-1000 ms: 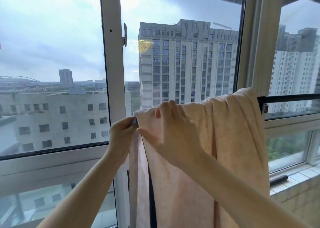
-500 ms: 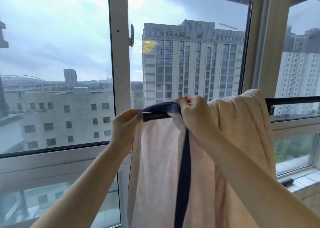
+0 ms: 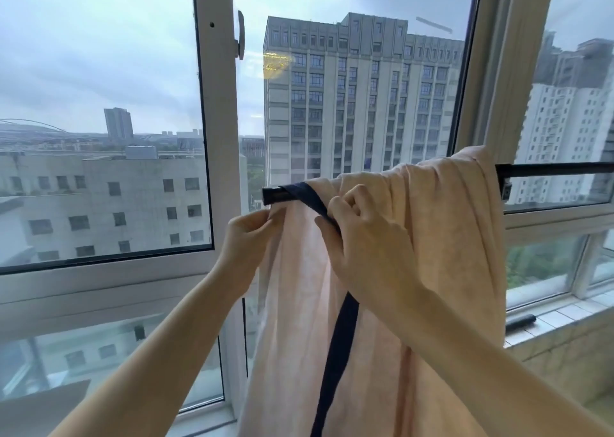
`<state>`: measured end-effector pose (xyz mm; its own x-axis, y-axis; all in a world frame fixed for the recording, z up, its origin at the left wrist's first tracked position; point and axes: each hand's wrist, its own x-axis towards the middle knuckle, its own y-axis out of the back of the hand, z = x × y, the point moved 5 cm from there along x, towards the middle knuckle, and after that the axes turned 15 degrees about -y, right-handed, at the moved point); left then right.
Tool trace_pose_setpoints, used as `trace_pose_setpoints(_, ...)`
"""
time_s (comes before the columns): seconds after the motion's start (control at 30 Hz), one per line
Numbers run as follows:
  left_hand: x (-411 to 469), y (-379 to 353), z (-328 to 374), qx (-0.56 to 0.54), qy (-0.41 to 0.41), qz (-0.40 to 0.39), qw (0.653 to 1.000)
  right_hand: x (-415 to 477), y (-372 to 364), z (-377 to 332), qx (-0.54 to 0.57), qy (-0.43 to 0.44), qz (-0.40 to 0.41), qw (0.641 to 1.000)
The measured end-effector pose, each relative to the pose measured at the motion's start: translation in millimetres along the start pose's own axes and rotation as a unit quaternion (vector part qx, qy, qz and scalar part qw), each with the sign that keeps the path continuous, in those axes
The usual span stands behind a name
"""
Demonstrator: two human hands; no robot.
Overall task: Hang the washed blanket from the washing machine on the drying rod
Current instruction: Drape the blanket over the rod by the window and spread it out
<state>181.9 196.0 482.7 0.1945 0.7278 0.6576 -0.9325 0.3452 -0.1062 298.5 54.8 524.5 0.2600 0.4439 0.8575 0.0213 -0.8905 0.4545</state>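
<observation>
Blanket: the peach blanket hangs over the black drying rod, bunched in folds toward its right side.
Navy band: a dark navy band wraps over the rod's left end and runs down the cloth.
Left hand: the left hand has its grip closed in a pinch, thumb and fingertips on the blanket's left edge just under the rod's end.
Right hand: the right hand has its grip curled round a fold at the navy band, just below the rod.
Edges: the blanket's left edge hangs just beside the white window frame; its right edge falls near the tiled sill.
Open room: the rod's tip on the left and its stretch right of the blanket are bare.
</observation>
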Motion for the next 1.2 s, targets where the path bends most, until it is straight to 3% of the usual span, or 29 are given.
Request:
trace_pose_setpoints(0.23, -41, 14, -24, 0.128, -0.058, -0.082, 0.987, -30, -22, -5, 0.097, -0.041, -0.077, 0.991)
trace_pose_setpoints(0.43, -79, 18, -67, 0.115, 0.059, -0.215, 0.968, -48, -40, -15, 0.114, -0.057, -0.172, 0.977)
trace_pose_setpoints(0.57, -98, 21, -99, 0.232, 0.095, -0.265, 0.931, -63, -50, -6, 0.216, -0.172, -0.170, 0.946)
trace_pose_setpoints(0.67, -99, 35, -123, 0.361, 0.103, -0.222, 0.900, -77, -49, -4, 0.281, -0.207, -0.138, 0.927)
trace_pose_setpoints(0.8, -78, 73, -112, 0.407, 0.035, 0.044, 0.912, -89, -54, -6, 0.307, -0.214, -0.139, 0.917)
trace_pose_setpoints(0.87, -69, 87, -110, 0.379, 0.031, 0.106, 0.919, -90, -57, -2, 0.290, -0.232, -0.149, 0.916)
trace_pose_setpoints(1.07, -87, 76, -130, 0.349, 0.044, -0.010, 0.936, -95, -88, 11, 0.150, -0.251, -0.233, 0.927)
trace_pose_setpoints(1.2, -116, 72, -151, 0.356, 0.094, -0.094, 0.925, -117, -116, 18, 0.098, -0.280, -0.350, 0.889)
